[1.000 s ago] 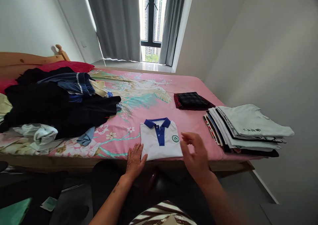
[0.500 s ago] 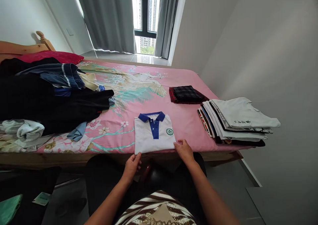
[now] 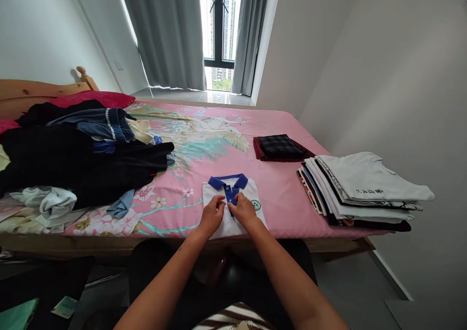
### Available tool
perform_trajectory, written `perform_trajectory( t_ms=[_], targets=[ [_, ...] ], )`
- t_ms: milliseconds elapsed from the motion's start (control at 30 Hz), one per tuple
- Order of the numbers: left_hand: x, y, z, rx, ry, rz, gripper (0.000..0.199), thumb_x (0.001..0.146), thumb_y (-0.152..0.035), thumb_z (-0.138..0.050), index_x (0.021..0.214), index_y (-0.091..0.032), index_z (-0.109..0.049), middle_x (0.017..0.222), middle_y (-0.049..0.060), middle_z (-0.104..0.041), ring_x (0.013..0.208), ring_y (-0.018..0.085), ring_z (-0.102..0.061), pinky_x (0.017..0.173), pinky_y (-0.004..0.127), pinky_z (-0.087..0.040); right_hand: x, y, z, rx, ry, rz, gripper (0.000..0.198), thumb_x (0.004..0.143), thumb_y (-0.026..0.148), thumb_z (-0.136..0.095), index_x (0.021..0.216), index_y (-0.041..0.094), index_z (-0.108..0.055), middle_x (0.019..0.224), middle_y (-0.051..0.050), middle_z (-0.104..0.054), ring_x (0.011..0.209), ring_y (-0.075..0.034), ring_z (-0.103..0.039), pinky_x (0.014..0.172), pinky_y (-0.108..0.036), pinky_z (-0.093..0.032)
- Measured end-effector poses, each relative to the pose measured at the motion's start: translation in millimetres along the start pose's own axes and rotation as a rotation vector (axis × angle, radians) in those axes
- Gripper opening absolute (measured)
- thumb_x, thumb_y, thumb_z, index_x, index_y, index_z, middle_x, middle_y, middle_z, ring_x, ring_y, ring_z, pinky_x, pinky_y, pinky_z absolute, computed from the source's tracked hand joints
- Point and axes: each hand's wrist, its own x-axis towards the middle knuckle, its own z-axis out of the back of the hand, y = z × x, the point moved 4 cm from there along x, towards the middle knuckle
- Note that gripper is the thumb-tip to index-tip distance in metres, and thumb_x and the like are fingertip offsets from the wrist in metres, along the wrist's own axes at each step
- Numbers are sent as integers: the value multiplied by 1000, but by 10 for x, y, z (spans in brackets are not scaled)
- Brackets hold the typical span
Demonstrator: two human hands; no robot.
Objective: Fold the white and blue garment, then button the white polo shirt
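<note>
A folded white polo shirt with a blue collar, a blue buttoned placket and a round green badge lies face up at the bed's front edge. My left hand is over its left half, fingers pinched together beside the placket; whether cloth is between them is hidden. Just right of it, my right hand pinches at the placket with thumb and forefinger. Both hands stay close together below the collar, covering part of the shirt front.
A stack of folded clothes stands on the bed's right front corner. Behind it lie folded dark and red plaid clothes. A heap of loose clothes covers the left side of the pink bedsheet. Beyond are curtains and a window.
Both hands have left the shirt's lower corners and moved inward and up to the placket. The view has shifted slightly; the shirt still lies folded in place.
</note>
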Motion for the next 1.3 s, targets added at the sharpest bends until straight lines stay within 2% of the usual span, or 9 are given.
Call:
perform_trajectory(
  t_ms=[100, 200, 300, 533, 733, 867, 1100, 1300],
  targets=[
    [266, 141, -185, 47, 8, -24, 30, 79, -12, -46, 106, -18, -59, 92, 4, -67, 85, 15, -62, 81, 29, -47, 85, -41, -60, -95, 51, -51, 38, 75, 46, -60, 100, 17, -52, 89, -9, -66, 84, -23, -62, 68, -28, -39],
    [369, 255, -311, 102, -3, -48, 27, 78, -12, -47, 100, -19, -61, 96, 5, -67, 90, 18, -62, 85, 33, -46, 105, -95, -84, -123, 57, -68, 29, 78, 38, -56, 99, 18, -53, 88, -8, -66, 85, -22, -63, 68, -27, -38],
    [347, 317, -343, 144, -24, -68, 24, 80, -15, -47, 98, -19, -62, 97, 6, -67, 93, 19, -61, 86, 34, -46, 110, -106, -99, -141, 56, -70, 20, 79, 30, -54, 96, 18, -55, 89, -7, -67, 86, -21, -63, 69, -26, -39],
    [245, 328, -287, 206, -9, -98, 25, 80, -12, -45, 96, -20, -62, 95, 3, -67, 92, 16, -61, 86, 29, -45, 160, 10, -66, -197, 64, -53, 14, 77, 26, -52, 83, 17, -61, 87, -11, -68, 85, -25, -63, 68, -29, -39],
    [344, 165, -295, 313, 47, -86, 26, 74, -11, -50, 94, -23, -62, 90, 2, -66, 88, 17, -59, 77, 27, -42, 118, 27, -44, -158, 19, -5, 12, 79, 24, -49, 84, 20, -60, 80, -6, -67, 79, -21, -63, 63, -26, -37],
    [452, 149, -317, 348, 73, -26, 23, 71, -9, -48, 88, -21, -59, 77, 2, -63, 75, 17, -59, 64, 25, -37, 116, -3, -70, -101, 21, 24, 11, 77, 18, -50, 81, 18, -60, 82, -6, -67, 81, -20, -62, 65, -25, -36],
    [567, 184, -353, 286, 129, 21, 14, 66, -5, -50, 69, -19, -51, 63, -2, -53, 61, 13, -49, 56, 24, -27, 169, -37, -86, -68, 52, -36, 13, 75, 16, -51, 79, 15, -63, 83, -11, -67, 82, -23, -62, 65, -27, -35],
    [625, 290, -363, 96, 126, 54, 16, 63, -5, -52, 62, -18, -42, 61, -4, -49, 61, 10, -45, 58, 21, -31, 202, -87, -94, 98, 42, -28, 14, 77, 21, -49, 77, 17, -62, 77, -5, -66, 73, -16, -58, 61, -24, -33]
  ],
)
